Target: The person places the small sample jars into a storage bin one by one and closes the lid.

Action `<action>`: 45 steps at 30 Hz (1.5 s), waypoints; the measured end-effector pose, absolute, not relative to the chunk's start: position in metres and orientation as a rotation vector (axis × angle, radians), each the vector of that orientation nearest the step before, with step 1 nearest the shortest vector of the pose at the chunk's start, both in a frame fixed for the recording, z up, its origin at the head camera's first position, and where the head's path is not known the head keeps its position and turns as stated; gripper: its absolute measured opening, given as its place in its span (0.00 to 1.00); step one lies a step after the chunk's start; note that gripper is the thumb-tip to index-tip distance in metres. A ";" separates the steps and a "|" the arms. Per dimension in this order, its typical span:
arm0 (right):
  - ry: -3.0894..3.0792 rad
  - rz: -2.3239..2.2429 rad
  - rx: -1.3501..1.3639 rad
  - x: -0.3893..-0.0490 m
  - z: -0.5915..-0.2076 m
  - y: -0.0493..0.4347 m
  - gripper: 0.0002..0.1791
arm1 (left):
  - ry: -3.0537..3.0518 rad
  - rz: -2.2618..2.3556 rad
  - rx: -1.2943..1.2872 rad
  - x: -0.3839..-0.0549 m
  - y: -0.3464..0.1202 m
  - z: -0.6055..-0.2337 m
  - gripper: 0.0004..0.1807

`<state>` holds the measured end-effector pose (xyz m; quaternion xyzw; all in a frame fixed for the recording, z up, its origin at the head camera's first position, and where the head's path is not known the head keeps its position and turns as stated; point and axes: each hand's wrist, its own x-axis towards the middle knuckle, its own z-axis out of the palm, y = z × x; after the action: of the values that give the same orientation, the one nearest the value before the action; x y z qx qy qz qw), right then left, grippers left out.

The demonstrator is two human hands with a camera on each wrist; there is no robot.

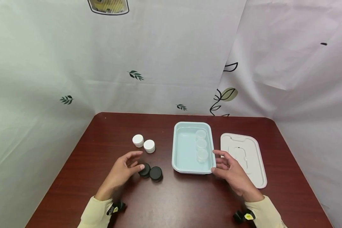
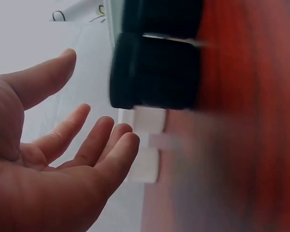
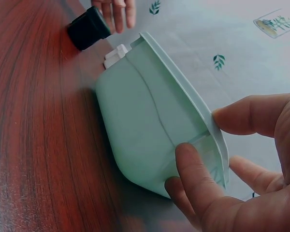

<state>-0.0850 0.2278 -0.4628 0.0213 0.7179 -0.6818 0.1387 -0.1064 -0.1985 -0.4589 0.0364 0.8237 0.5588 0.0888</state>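
My left hand (image 1: 125, 169), its fingers loosely spread, hovers beside two black-lidded round jars (image 1: 156, 174) on the table. In the left wrist view, a gap shows between its fingers and the nearer black jar (image 2: 157, 72). With thumb and fingers at the rim and outer wall, my right hand (image 1: 229, 171) holds the right side of a pale blue plastic container (image 1: 185, 164). Three translucent round jars (image 1: 202, 155) stand in a row inside it, along the right wall. Two white round jars (image 1: 149, 146) sit just beyond the left hand.
A white rectangular lid (image 1: 249, 158) lies right of the container, partly behind the right hand. The dark red-brown table (image 1: 111, 126) has rounded far corners. White patterned cloth (image 1: 165, 57) hangs behind it and at its sides.
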 end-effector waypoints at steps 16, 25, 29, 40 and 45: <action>2.081 -1.975 0.068 -0.085 -0.462 0.225 0.41 | 2.316 1.667 0.096 -0.095 -0.201 -0.480 0.34; 2.080 -1.974 0.063 -0.085 -0.463 0.226 0.41 | 2.308 1.625 0.120 -0.091 -0.201 -0.480 0.32; 2.084 -1.974 0.061 -0.086 -0.463 0.226 0.41 | 2.320 1.627 0.130 -0.091 -0.201 -0.483 0.30; 2.090 -1.959 0.059 -0.086 -0.462 0.225 0.41 | 2.322 1.646 0.079 -0.088 -0.202 -0.479 0.30; 2.093 -1.961 0.058 -0.085 -0.462 0.226 0.40 | 2.360 1.688 0.109 -0.091 -0.207 -0.469 0.30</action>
<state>-0.0854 0.2258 -0.4620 0.0199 0.7228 -0.6772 0.1361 -0.0911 -0.2073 -0.4688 0.0372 0.8070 0.5773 0.1189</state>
